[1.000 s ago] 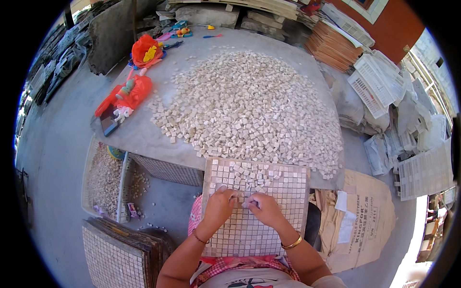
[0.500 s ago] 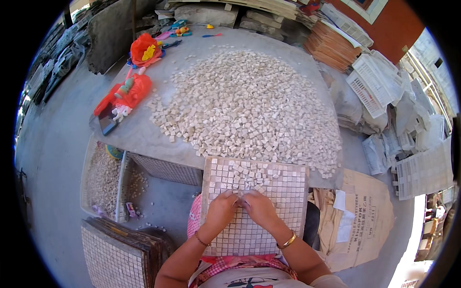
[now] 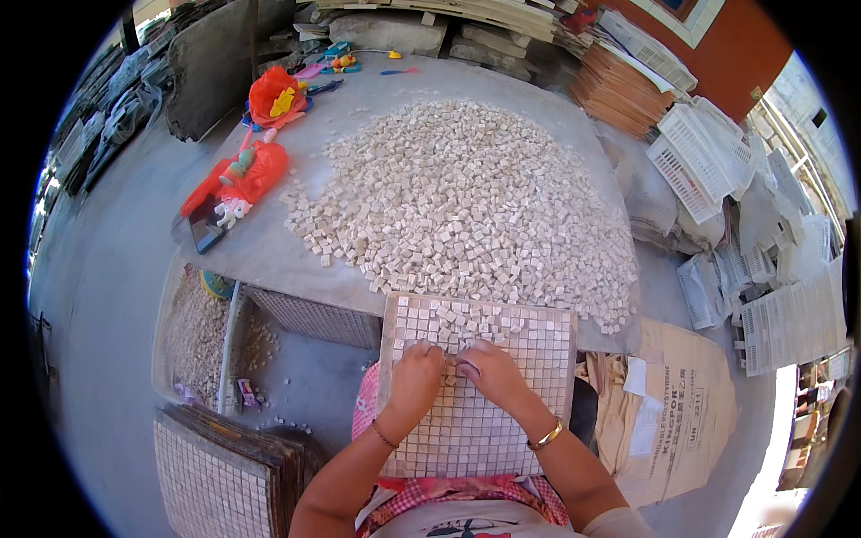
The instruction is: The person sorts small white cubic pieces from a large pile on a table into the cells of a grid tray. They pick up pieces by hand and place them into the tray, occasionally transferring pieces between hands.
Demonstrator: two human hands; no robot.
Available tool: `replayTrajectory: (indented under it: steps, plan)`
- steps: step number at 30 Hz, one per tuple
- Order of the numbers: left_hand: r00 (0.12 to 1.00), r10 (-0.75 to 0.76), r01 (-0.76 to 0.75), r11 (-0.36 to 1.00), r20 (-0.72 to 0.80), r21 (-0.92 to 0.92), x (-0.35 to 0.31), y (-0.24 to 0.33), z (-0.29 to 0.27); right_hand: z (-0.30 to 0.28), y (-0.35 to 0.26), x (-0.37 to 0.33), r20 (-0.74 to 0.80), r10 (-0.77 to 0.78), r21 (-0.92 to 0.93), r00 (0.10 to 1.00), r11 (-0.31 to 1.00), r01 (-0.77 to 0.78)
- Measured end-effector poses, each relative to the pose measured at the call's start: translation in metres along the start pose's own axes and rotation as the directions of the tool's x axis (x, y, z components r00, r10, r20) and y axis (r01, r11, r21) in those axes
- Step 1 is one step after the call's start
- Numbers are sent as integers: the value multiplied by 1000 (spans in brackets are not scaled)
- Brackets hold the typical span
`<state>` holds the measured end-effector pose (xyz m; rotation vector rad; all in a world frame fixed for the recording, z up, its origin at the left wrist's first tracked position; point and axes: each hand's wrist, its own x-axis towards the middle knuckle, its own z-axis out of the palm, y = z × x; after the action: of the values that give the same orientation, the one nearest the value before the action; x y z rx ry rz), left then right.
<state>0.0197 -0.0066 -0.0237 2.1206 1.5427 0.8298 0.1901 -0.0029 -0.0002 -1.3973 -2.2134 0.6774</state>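
Observation:
A square grid tray [image 3: 549,412] lies in front of me, its cells filled with small pale stone tiles over most of its face. Loose tiles [image 3: 466,316] lie jumbled on its upper part, just beyond my fingers. My left hand [image 3: 415,384] is closed over the tray's middle, fingertips curled down at the tiles. Close beside it, my right hand [image 3: 495,375] is also closed, thumb and fingers pinched together. What either hand pinches is too small and hidden to make out. A wide pile of loose stone tiles [image 3: 448,197] covers the table beyond the tray.
Red plastic bags [image 3: 262,170], small toys and a dark phone [image 3: 205,235] lie on the table's left. Below stand a white crate [image 3: 164,359] of tiles and stacked filled grids [image 3: 211,466]. To the right are flattened cardboard [image 3: 691,421] and white plastic baskets [image 3: 691,161].
Both hands have moved slightly away from me up the tray, and a small gap has opened between them. The view has shifted a little.

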Motion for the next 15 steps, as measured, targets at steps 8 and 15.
replayTrajectory:
  steps: [8, 15]
  plan:
    - [989, -144, 148, 981, 39, -123, 9, 6, -7, 16, 3, 4, -43, -60, -170, 997, 984, 51]
    - [809, -449, 375, -102, 379, -921, 11, -20, -54, -26, -4, -3, 329, 235, 944, 914, -101, -314]
